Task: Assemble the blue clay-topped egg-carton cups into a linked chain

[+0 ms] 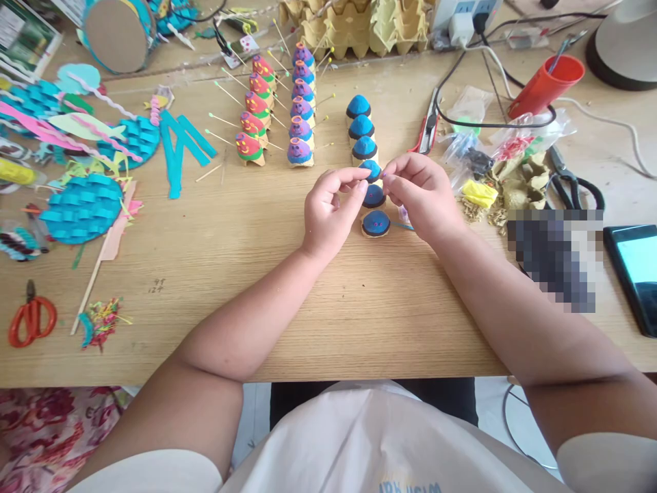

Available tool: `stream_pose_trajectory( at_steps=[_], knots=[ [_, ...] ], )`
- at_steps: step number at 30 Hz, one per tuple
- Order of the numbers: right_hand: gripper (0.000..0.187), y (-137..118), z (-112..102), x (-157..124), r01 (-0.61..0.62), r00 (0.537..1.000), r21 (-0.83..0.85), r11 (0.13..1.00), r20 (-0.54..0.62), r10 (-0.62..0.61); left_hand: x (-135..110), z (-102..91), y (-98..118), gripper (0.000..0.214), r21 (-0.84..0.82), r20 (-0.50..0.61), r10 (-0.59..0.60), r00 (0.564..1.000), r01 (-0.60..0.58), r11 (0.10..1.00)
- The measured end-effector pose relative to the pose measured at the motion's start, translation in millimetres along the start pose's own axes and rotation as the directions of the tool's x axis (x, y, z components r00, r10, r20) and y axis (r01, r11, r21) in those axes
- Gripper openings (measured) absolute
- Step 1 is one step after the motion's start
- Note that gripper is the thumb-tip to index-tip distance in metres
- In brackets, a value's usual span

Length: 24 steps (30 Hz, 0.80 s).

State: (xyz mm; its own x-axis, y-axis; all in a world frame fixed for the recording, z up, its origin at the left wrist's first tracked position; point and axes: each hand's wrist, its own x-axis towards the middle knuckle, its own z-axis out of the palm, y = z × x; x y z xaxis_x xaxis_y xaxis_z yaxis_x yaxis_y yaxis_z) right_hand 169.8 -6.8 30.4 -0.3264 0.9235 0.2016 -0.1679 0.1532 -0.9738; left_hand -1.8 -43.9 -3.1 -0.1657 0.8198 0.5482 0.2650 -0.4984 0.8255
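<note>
My left hand (328, 205) and my right hand (418, 192) meet fingertip to fingertip above a column of blue-painted egg-carton cups (364, 147) on the wooden table (215, 233). Both hands are pinched shut around something tiny between them that I cannot make out. Under the fingers lie two more blue cups, the nearest one (376, 224) flat on the table just below my hands. Left of the column stand a row of purple-topped cups (302, 109) and a row of red and green cups (252, 116) stuck with thin pins.
Blue woven paper fish (82, 205) and paper scraps cover the left side, with orange scissors (31, 318) near the front edge. On the right are a red cup (547, 85), black scissors (572, 185), plastic bags, cables and a phone (636, 274). Egg cartons (354, 27) line the back.
</note>
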Motion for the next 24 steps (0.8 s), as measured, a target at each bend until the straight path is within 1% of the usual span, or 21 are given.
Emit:
stream_pose_trajectory(
  at_steps=[6,10,14,20,24],
  knots=[
    [0.036,0.4,1.1,-1.8,0.050,0.999,-0.048,0.998,0.022,-0.049,0.9,-0.1,4.0,0.029,0.034,0.030,0.050,0.998,-0.051,0.998],
    [0.036,3.7,0.4,-1.1,0.075,0.997,-0.090,0.993,0.033,-0.072,1.4,-0.2,4.5,0.027,0.032,0.035,0.064,0.997,-0.065,0.997],
    [0.036,6.4,0.4,-0.7,0.083,0.996,-0.128,0.988,0.054,-0.077,1.4,0.4,4.5,0.028,0.035,0.040,0.045,0.998,-0.047,0.998],
    [0.040,4.9,1.5,-1.2,0.097,0.994,-0.147,0.984,0.068,-0.088,1.3,2.6,3.0,0.027,0.000,0.010,0.031,0.999,-0.031,1.000],
    [0.042,3.1,2.8,-1.5,0.070,0.996,-0.139,0.988,0.058,-0.062,1.5,3.5,2.0,0.030,-0.027,0.006,-0.010,1.000,0.010,1.000]
  ],
)
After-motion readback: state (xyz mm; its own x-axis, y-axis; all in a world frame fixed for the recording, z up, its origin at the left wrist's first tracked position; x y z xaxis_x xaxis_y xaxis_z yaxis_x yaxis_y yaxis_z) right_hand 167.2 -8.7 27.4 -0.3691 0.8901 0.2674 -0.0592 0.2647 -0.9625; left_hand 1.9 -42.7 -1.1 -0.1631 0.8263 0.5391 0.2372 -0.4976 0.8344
